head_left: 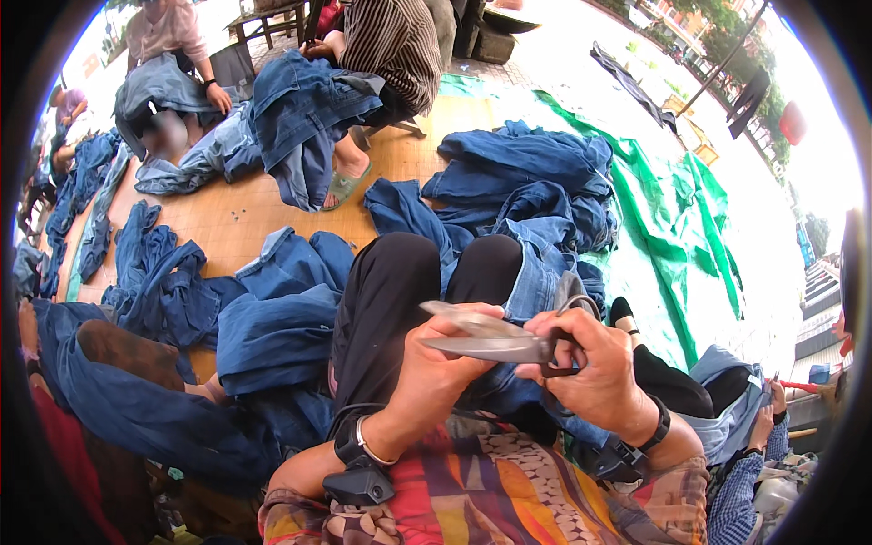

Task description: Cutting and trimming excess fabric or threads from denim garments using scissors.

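Note:
A pair of scissors (pixel 495 349) with metal blades and dark loop handles is held in front of my lap. My right hand (pixel 599 368) is closed around the handles. At the blades, my left hand (pixel 420 381) has its fingers closed on the metal; the upper blade is smeared by motion. Blue denim jeans (pixel 538 265) lie across and beside my right knee, just beyond the scissors. My knees, in black trousers (pixel 389 295), are raised.
A heap of denim (pixel 522 173) lies ahead, with more jeans (pixel 277 341) at my left. Beyond, a person in striped clothing (pixel 391 41) sits with denim on the lap. Green sheeting (pixel 668 209) covers ground to the right. Other people sit close on both sides.

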`<action>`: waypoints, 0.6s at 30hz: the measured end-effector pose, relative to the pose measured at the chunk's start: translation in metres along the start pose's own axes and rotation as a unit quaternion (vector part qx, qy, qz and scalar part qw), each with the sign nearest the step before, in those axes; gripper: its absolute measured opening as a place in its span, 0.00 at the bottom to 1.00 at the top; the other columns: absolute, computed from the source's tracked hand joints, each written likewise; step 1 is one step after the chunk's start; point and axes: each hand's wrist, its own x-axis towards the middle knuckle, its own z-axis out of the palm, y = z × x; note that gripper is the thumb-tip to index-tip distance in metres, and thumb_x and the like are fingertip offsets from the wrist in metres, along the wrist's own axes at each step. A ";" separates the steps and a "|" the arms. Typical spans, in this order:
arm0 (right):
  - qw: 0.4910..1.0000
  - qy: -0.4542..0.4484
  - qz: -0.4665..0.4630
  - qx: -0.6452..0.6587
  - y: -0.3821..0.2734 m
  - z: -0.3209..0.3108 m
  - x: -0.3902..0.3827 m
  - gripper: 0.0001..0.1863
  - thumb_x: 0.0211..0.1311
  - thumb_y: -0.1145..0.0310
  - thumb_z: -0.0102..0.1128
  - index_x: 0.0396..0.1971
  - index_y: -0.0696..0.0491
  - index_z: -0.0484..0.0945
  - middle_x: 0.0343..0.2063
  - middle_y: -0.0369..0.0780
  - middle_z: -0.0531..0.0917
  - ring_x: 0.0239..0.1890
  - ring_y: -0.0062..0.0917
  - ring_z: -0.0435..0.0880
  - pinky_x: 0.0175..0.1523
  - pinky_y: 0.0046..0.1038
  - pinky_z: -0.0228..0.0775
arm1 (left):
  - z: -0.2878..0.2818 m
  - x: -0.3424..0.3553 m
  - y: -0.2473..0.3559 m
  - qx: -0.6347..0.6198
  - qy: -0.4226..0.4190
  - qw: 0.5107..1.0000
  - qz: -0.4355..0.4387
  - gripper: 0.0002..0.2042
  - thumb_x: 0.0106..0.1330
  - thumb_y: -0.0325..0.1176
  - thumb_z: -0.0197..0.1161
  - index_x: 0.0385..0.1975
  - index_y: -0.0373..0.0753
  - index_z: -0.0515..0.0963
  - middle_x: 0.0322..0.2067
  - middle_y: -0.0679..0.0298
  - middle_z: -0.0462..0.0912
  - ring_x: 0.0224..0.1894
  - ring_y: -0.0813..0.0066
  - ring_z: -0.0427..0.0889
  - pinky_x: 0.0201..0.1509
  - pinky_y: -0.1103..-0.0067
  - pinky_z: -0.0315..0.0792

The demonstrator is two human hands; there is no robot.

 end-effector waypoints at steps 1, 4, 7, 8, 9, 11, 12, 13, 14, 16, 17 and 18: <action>1.000 0.009 -0.014 0.000 0.005 0.007 0.000 0.16 0.37 0.82 0.67 0.29 0.55 0.72 0.23 0.33 0.78 0.16 0.10 0.63 0.22 0.15 0.57 | 0.000 -0.001 -0.002 0.042 0.013 0.999 0.012 0.15 0.55 0.17 0.58 0.43 0.32 0.73 0.37 0.65 0.78 0.38 0.85 0.76 0.42 0.88 0.70; 1.000 0.015 -0.009 0.001 0.010 0.013 -0.002 0.17 0.37 0.83 0.66 0.30 0.55 0.72 0.18 0.31 0.72 0.16 0.10 0.64 0.22 0.15 0.57 | 0.000 0.001 -0.005 0.090 0.020 0.995 0.024 0.15 0.54 0.17 0.61 0.43 0.31 0.73 0.35 0.66 0.79 0.36 0.83 0.77 0.42 0.87 0.71; 0.999 0.027 -0.016 0.013 0.010 0.009 -0.001 0.17 0.37 0.84 0.64 0.30 0.55 0.72 0.16 0.30 0.68 0.16 0.10 0.64 0.21 0.15 0.56 | 0.003 0.001 -0.010 0.059 0.012 0.996 0.071 0.18 0.54 0.21 0.65 0.45 0.32 0.72 0.38 0.65 0.77 0.40 0.84 0.76 0.44 0.86 0.71; 0.999 0.026 -0.020 0.013 0.011 0.008 0.000 0.17 0.37 0.84 0.64 0.30 0.55 0.71 0.16 0.30 0.68 0.16 0.09 0.64 0.21 0.15 0.56 | 0.003 0.001 -0.012 0.060 0.013 0.995 0.073 0.18 0.54 0.21 0.65 0.45 0.32 0.72 0.38 0.65 0.77 0.40 0.84 0.76 0.44 0.86 0.71; 0.999 0.031 -0.025 0.010 0.010 0.007 0.000 0.17 0.37 0.84 0.63 0.30 0.55 0.70 0.18 0.31 0.72 0.16 0.09 0.65 0.21 0.14 0.56 | 0.003 0.001 -0.014 0.118 0.031 0.986 0.117 0.16 0.54 0.20 0.65 0.43 0.31 0.73 0.39 0.64 0.77 0.40 0.83 0.76 0.44 0.86 0.71; 0.997 0.054 -0.059 -0.011 0.010 0.006 0.000 0.17 0.37 0.84 0.62 0.30 0.55 0.70 0.20 0.32 0.74 0.15 0.09 0.65 0.21 0.14 0.56 | -0.001 0.002 -0.022 0.176 0.048 0.970 0.162 0.15 0.54 0.19 0.64 0.42 0.31 0.74 0.39 0.64 0.78 0.41 0.82 0.76 0.44 0.85 0.72; 0.992 0.077 -0.091 -0.032 0.010 0.005 0.000 0.17 0.36 0.84 0.62 0.30 0.55 0.69 0.22 0.33 0.77 0.15 0.09 0.65 0.21 0.14 0.57 | -0.004 0.004 -0.025 0.233 0.034 0.946 0.224 0.13 0.54 0.18 0.63 0.41 0.30 0.75 0.40 0.63 0.78 0.41 0.82 0.77 0.44 0.85 0.72; 0.992 0.077 -0.095 -0.029 0.012 0.004 -0.002 0.17 0.36 0.84 0.61 0.30 0.55 0.69 0.25 0.35 0.79 0.16 0.10 0.67 0.22 0.14 0.59 | -0.005 0.006 -0.026 0.288 0.019 0.914 0.285 0.12 0.54 0.17 0.61 0.40 0.30 0.76 0.40 0.63 0.79 0.42 0.81 0.77 0.44 0.85 0.72; 0.992 0.080 -0.096 -0.028 0.014 0.004 0.000 0.17 0.36 0.84 0.61 0.30 0.55 0.69 0.25 0.35 0.79 0.16 0.10 0.67 0.22 0.14 0.59 | -0.005 0.007 -0.024 0.290 0.018 0.913 0.286 0.12 0.54 0.17 0.61 0.40 0.30 0.76 0.40 0.63 0.79 0.42 0.81 0.77 0.44 0.85 0.72; 0.989 0.102 -0.101 -0.024 0.020 0.006 0.004 0.16 0.39 0.84 0.61 0.30 0.56 0.68 0.24 0.35 0.79 0.16 0.13 0.70 0.23 0.14 0.60 | -0.001 0.010 -0.016 0.263 -0.006 0.943 0.206 0.17 0.52 0.16 0.60 0.44 0.32 0.74 0.33 0.65 0.80 0.36 0.84 0.77 0.39 0.86 0.72; 0.989 0.101 -0.101 -0.023 0.023 0.007 0.007 0.16 0.39 0.84 0.61 0.30 0.56 0.68 0.24 0.35 0.79 0.16 0.13 0.70 0.23 0.14 0.60 | -0.001 0.013 -0.014 0.249 -0.016 0.954 0.165 0.19 0.51 0.16 0.59 0.46 0.32 0.74 0.30 0.66 0.80 0.33 0.85 0.77 0.37 0.86 0.72; 0.992 0.099 -0.073 0.002 0.025 0.009 0.011 0.15 0.41 0.84 0.60 0.30 0.56 0.68 0.24 0.35 0.78 0.18 0.13 0.71 0.24 0.14 0.61 | -0.002 0.014 -0.012 0.251 -0.014 0.954 0.165 0.19 0.51 0.16 0.59 0.46 0.32 0.74 0.30 0.66 0.80 0.33 0.85 0.77 0.37 0.86 0.72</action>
